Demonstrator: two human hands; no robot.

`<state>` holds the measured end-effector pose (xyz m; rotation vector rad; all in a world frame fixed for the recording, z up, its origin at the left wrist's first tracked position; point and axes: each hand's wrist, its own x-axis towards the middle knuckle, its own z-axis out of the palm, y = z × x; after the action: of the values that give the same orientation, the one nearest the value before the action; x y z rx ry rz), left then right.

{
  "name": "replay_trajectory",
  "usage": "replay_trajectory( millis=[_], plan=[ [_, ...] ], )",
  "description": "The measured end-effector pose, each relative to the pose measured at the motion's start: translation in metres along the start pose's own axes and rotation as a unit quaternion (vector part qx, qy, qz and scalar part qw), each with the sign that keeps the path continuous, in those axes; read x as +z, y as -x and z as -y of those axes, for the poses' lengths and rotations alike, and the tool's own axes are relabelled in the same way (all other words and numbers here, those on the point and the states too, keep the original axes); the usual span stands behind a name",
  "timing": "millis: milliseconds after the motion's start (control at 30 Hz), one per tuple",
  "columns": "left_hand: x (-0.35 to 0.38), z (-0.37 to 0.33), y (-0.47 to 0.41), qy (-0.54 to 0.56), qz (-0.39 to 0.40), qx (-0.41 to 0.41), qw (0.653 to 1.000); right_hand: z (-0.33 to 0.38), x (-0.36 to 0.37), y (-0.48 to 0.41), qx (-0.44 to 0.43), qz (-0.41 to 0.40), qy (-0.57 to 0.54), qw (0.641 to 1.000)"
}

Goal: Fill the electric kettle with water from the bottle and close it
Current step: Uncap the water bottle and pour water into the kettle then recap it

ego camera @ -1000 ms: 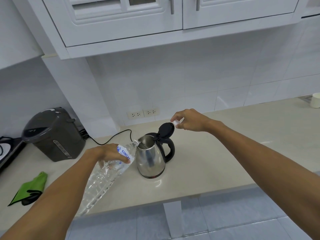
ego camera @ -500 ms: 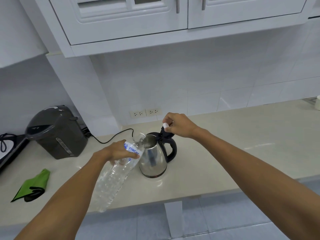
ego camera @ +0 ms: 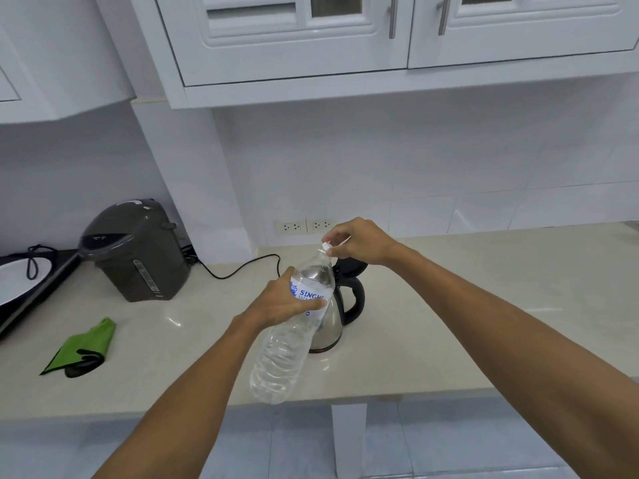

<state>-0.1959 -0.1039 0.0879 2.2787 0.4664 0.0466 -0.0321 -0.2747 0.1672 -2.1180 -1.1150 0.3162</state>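
A steel electric kettle (ego camera: 330,326) with a black handle stands on the counter, its black lid (ego camera: 351,266) raised, mostly hidden behind the bottle. My left hand (ego camera: 287,300) grips a clear plastic water bottle (ego camera: 294,340) around its blue-printed label, neck tilted up and to the right in front of the kettle. My right hand (ego camera: 359,240) pinches the small white bottle cap (ego camera: 326,246) right at the bottle's mouth, just above the kettle lid.
A dark grey water dispenser (ego camera: 136,250) stands at the back left with a black cord (ego camera: 238,269) running along the counter. A green cloth (ego camera: 83,347) lies at the left. Wall cabinets (ego camera: 345,46) hang overhead. The counter's front edge (ego camera: 415,395) is close to me.
The bottle has tipped back from the kettle's opening to neck-up. My right hand, with the white cap, has moved from the kettle lid to the bottle's mouth.
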Motion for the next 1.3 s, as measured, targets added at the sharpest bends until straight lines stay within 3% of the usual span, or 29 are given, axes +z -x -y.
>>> replay_trajectory(
  millis=[200, 433, 667, 867, 1033, 1167, 1233, 1300],
  plan=[
    [0.009, -0.009, 0.008, 0.007, 0.010, 0.029, 1.000, 0.006, -0.028, 0.009, -0.038, 0.087, 0.028, 0.995],
    [0.013, -0.012, 0.019, 0.014, 0.006, 0.064, 0.998, 0.013, -0.034, 0.015, -0.026, 0.109, 0.097, 0.989],
    [0.012, -0.010, 0.027, 0.031, 0.016, 0.090, 0.995, 0.021, -0.034, 0.024, -0.045, 0.140, 0.045, 0.988],
    [0.011, -0.010, 0.032, 0.032, 0.016, 0.099, 0.994, 0.033, -0.036, 0.027, -0.037, 0.161, 0.076, 0.983],
    [0.017, -0.010, 0.031, 0.047, 0.003, 0.089, 0.995, 0.039, -0.017, 0.030, -0.021, 0.125, 0.242, 0.962],
    [0.024, -0.014, 0.029, 0.050, -0.008, 0.083, 0.995, 0.030, 0.003, 0.029, -0.078, 0.070, 0.423, 0.900],
    [0.029, -0.016, 0.028, 0.046, -0.013, 0.087, 0.995, 0.029, 0.005, 0.033, -0.057, 0.071, 0.458, 0.884],
    [0.035, -0.017, 0.027, 0.047, -0.018, 0.087, 0.995, 0.028, 0.002, 0.040, -0.022, 0.074, 0.432, 0.899]
  ],
)
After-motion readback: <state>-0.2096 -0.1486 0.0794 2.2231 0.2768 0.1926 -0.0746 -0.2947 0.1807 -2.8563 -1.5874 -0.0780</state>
